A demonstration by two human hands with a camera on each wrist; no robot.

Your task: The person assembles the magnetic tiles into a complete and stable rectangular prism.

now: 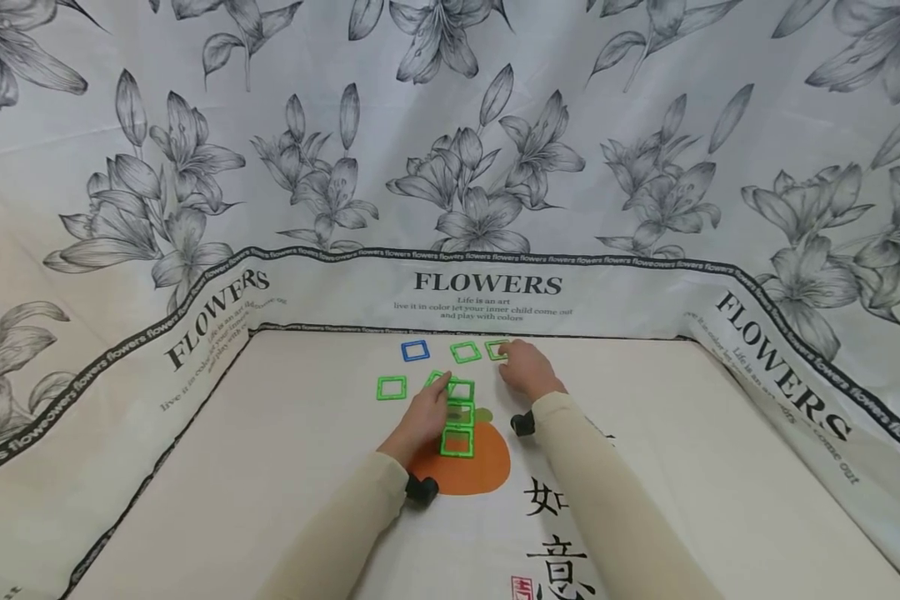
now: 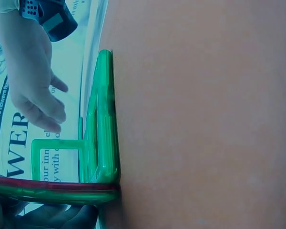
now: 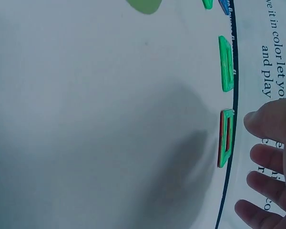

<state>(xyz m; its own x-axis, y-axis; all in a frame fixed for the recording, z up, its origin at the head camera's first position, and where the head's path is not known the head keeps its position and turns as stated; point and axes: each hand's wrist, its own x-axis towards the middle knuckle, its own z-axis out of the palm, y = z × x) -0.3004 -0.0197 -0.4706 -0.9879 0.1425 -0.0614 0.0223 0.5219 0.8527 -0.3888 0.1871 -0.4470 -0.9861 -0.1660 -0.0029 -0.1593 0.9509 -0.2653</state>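
Green frames (image 1: 460,427) joined in a column stand over the orange patch (image 1: 487,467), clamped along their left side by the left hand (image 1: 423,414). Beyond, the right hand (image 1: 528,368) holds nothing, fingers apart, close by the far right frame (image 3: 224,138) (red shows along its edge; whether that's a second piece, I can't tell). Picking it up probably calls for a pinch across opposite edges, with the left grip firm but gentle on the joints.
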